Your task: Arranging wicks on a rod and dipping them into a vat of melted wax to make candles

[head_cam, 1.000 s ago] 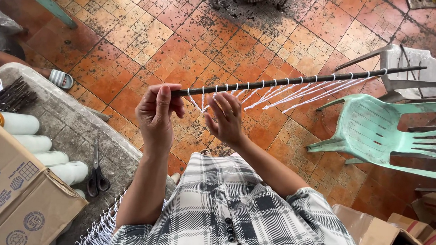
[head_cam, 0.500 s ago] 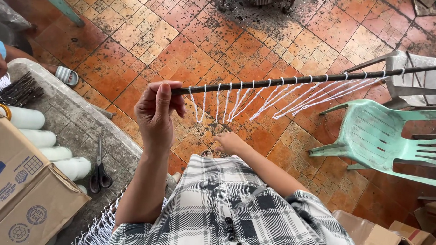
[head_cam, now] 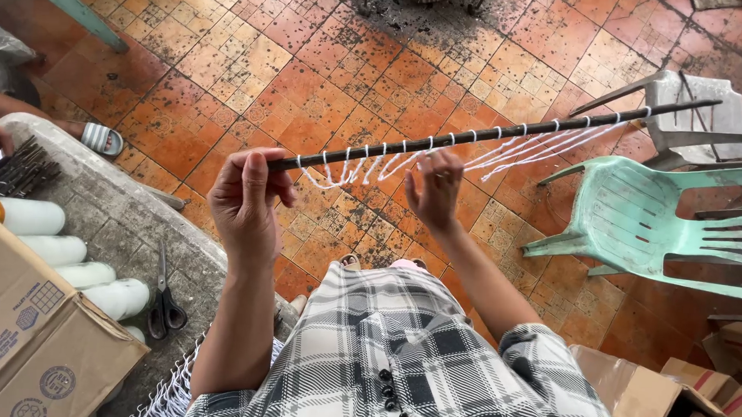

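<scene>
long dark wooden rod (head_cam: 489, 136) with looped white cotton strings (head_cam: 439, 153) spans the scene above the tiled floor; left hand (head_cam: 244, 204) clamps its near-left end, so hold it level while the open-fingered right hand (head_cam: 433, 190) combs strands evenly.

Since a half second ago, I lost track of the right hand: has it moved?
Yes. The right hand has risen from near the lap up to the white strings under the dark rod, judged against the green chair.
</scene>
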